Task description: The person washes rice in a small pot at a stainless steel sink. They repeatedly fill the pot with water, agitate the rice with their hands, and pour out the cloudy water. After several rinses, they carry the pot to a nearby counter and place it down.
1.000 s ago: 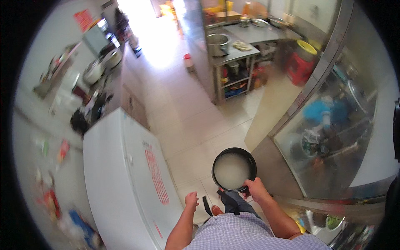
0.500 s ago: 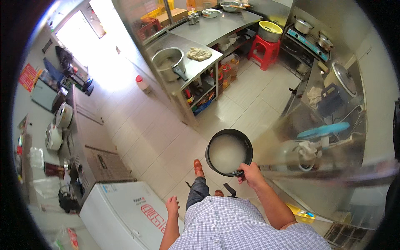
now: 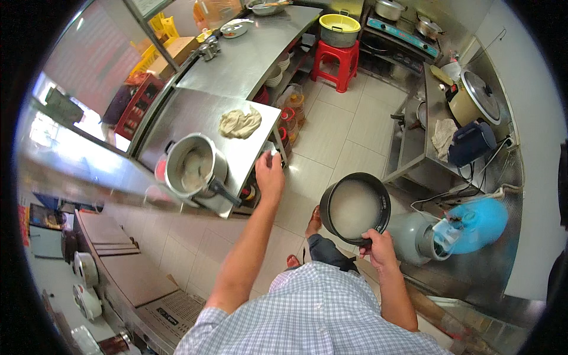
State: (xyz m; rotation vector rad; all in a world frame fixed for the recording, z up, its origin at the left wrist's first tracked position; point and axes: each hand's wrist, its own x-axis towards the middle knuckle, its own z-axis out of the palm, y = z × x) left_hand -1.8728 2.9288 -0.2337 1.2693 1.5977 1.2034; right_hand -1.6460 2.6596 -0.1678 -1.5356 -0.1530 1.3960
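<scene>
In my right hand (image 3: 380,247) is a dark, round inner pot (image 3: 386,204), gripped at its near rim. Cloudy whitish liquid (image 3: 354,208) fills part of it. My left hand (image 3: 270,176) reaches forward beside the corner of the steel table (image 3: 171,112), fingers loosely bent and apart. Whether the small white patch at its fingertips belongs to something behind is unclear. Left of that hand, a silver pressure-cooker pot (image 3: 220,168) without a lid stands on the table, its black handle toward me. Behind it lies a crumpled beige cloth (image 3: 240,123).
A gas cylinder (image 3: 408,239) and blue plastic-covered item (image 3: 479,225) stand at right. Beyond are a side table with a large lidded pot (image 3: 464,106) and dark blue jug (image 3: 471,144), a red stool (image 3: 336,65) bearing a yellow basin (image 3: 340,23), and a stove (image 3: 402,38).
My view has turned, bringing the steel table closer. My left hand has risen from beside my body toward the table corner. My right hand still carries the pot.
</scene>
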